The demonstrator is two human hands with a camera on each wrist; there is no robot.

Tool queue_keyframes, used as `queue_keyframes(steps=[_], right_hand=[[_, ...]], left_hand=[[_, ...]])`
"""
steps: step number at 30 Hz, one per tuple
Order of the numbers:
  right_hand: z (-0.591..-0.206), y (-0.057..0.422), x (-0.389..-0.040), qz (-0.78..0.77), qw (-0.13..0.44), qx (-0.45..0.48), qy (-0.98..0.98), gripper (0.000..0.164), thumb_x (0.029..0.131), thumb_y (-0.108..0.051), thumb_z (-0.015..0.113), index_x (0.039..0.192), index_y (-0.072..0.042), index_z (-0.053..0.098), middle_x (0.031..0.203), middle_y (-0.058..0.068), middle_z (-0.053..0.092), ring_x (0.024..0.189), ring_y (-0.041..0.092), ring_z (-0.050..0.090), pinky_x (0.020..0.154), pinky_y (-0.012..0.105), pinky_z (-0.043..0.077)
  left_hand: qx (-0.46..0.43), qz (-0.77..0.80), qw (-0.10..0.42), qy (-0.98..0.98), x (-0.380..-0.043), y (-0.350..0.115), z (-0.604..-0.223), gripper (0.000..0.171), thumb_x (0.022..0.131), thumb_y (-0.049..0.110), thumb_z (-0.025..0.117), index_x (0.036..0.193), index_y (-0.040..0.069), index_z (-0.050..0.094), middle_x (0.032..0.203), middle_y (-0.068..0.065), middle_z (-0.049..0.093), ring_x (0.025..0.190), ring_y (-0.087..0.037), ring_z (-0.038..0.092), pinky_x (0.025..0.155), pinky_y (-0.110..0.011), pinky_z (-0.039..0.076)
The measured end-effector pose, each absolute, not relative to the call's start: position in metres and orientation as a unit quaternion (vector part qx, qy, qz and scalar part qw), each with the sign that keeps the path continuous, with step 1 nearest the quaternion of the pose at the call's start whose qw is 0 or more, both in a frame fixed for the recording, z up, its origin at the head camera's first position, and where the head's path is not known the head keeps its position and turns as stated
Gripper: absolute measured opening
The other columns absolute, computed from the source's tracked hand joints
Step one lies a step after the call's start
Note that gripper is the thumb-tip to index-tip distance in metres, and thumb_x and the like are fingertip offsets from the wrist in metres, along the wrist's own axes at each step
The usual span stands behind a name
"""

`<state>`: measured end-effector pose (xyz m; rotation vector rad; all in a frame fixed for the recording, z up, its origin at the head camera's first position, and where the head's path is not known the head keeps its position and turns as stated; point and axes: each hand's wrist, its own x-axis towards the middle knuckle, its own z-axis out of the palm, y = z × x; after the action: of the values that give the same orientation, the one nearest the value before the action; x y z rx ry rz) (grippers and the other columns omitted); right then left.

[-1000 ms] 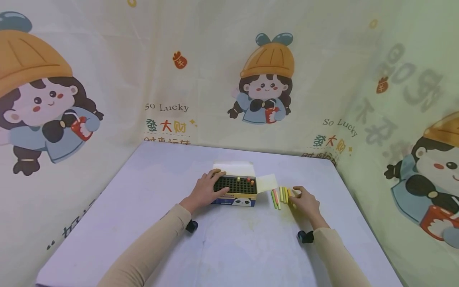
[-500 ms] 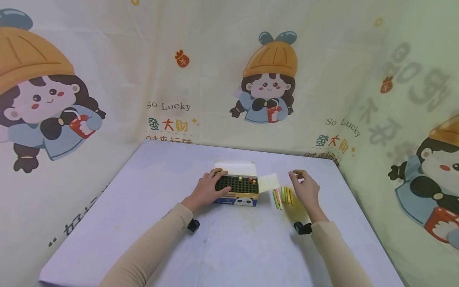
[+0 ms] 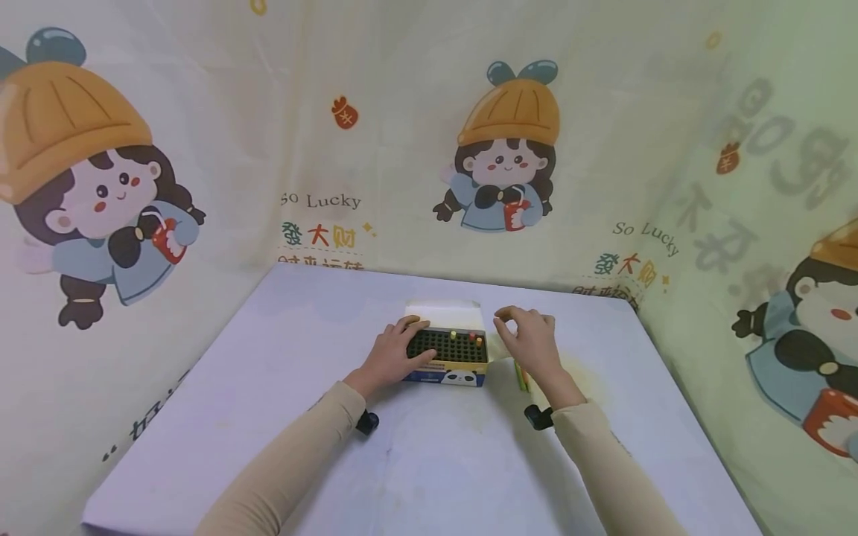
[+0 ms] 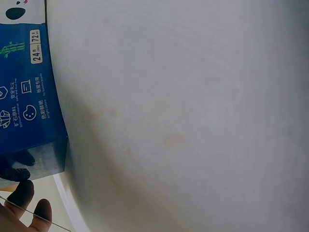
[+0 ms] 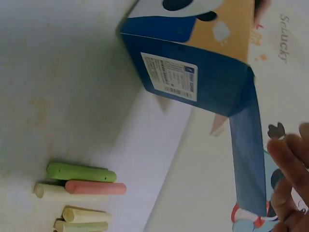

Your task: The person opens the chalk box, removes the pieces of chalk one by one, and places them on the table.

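My left hand (image 3: 392, 353) grips the left end of a blue and yellow chalk box (image 3: 442, 376), thumb at the front and fingers along the back rim. Inside is a black holder full of holes (image 3: 436, 345), with a yellow chalk stick (image 3: 453, 335), a red one (image 3: 472, 337) and an orange one (image 3: 479, 342) standing at the right. My right hand (image 3: 532, 342) hovers over the box's right flap, thumb and index pinched together as if round a chalk stick; the fingers hide the stick. In the left wrist view, fingertips (image 4: 41, 212) show beside the box's end.
Loose chalk lies right of the box: a green stick (image 5: 82, 172), a pink stick (image 5: 95, 187) and several pale ones (image 5: 87, 215). The box's side flap (image 5: 248, 154) sticks out, and its lid (image 3: 442, 309) is folded back. Printed curtains (image 3: 402, 149) surround the white table (image 3: 268, 372).
My right hand has risen from the loose chalk and moved left towards the box, its fingertips staying together. The left hand has kept its grip on the box.
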<state>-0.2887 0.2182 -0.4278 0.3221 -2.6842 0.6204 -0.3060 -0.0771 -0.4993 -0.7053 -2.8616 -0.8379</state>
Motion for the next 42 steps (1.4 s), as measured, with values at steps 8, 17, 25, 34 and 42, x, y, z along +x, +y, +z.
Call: queue_keyframes(steps=[8, 17, 25, 34, 42], right_hand=[[-0.440, 0.198, -0.292, 0.095, 0.107, 0.192, -0.971, 0.012, 0.101, -0.029, 0.069, 0.104, -0.023, 0.078, 0.106, -0.004, 0.077, 0.093, 0.024, 0.065, 0.096, 0.058, 0.043], [-0.440, 0.184, -0.297, 0.066, 0.059, 0.187, -0.978, 0.013, 0.099, -0.022, 0.072, 0.112, -0.020, 0.073, 0.101, -0.004, 0.078, 0.086, 0.021, 0.064, 0.096, 0.052, 0.044], [-0.443, 0.183, -0.298, 0.048, 0.059, 0.189, -0.979, 0.006, 0.104, -0.019, 0.065, 0.109, -0.018, 0.067, 0.094, -0.002, 0.076, 0.081, 0.018, 0.064, 0.093, 0.047, 0.044], [-0.442, 0.184, -0.296, 0.024, 0.066, 0.189, -0.979, 0.004, 0.106, -0.021, 0.062, 0.109, -0.019, 0.064, 0.091, -0.003, 0.074, 0.080, 0.017, 0.065, 0.090, 0.045, 0.042], [-0.444, 0.185, -0.294, 0.056, 0.060, 0.194, -0.978, 0.005, 0.108, -0.020, 0.057, 0.110, -0.017, 0.060, 0.087, -0.005, 0.072, 0.072, 0.014, 0.061, 0.090, 0.046, 0.040]], left_hand=[[-0.223, -0.275, 0.036, -0.934, -0.306, -0.076, -0.499, 0.077, 0.099, 0.070, 0.051, 0.161, 0.026, 0.038, 0.166, -0.008, 0.030, 0.137, -0.041, 0.043, 0.110, -0.066, 0.036], [-0.215, -0.274, 0.035, -0.937, -0.305, -0.078, -0.498, 0.078, 0.098, 0.071, 0.051, 0.161, 0.028, 0.038, 0.167, -0.007, 0.029, 0.138, -0.041, 0.042, 0.111, -0.066, 0.035], [-0.215, -0.280, 0.036, -0.935, -0.304, -0.076, -0.496, 0.077, 0.098, 0.070, 0.052, 0.161, 0.027, 0.038, 0.167, -0.008, 0.030, 0.137, -0.042, 0.042, 0.111, -0.067, 0.034], [-0.224, -0.274, 0.042, -0.934, -0.306, -0.075, -0.493, 0.076, 0.100, 0.068, 0.053, 0.161, 0.026, 0.039, 0.167, -0.008, 0.031, 0.137, -0.043, 0.043, 0.110, -0.067, 0.035], [-0.223, -0.266, 0.037, -0.937, -0.305, -0.075, -0.498, 0.075, 0.099, 0.066, 0.054, 0.160, 0.025, 0.040, 0.165, -0.009, 0.032, 0.135, -0.043, 0.044, 0.108, -0.067, 0.037]])
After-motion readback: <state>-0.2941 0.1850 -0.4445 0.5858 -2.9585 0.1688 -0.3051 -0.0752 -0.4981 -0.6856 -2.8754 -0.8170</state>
